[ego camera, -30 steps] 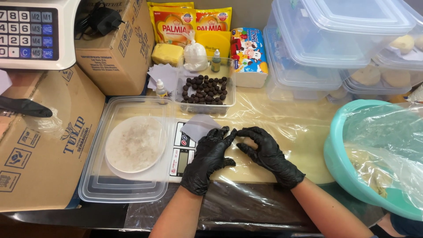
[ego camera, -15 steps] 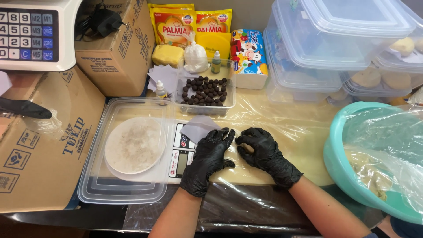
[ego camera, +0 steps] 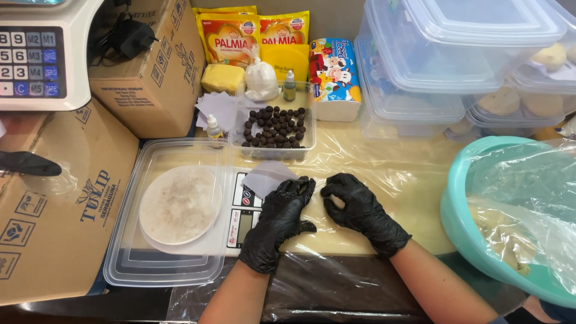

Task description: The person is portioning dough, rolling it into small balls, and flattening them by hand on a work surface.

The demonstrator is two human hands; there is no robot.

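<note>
scale point(ego camera: 180, 210) with clear lid and dusted disc at my left | my left hand point(ego camera: 277, 225) flat on the counter point(ego camera: 390, 174), grip loose, empty, shifted slightly outward | dark balls tray point(ego camera: 275, 127) beyond | my right hand point(ego camera: 360, 210) now curled tighter, grip pinching a pale dough piece point(ego camera: 337, 203); shaping looks underway | teal bowl point(ego camera: 462, 228) right

Home bakery, scales point(ego camera: 243, 219), dough tubs point(ego camera: 420, 66)
</note>
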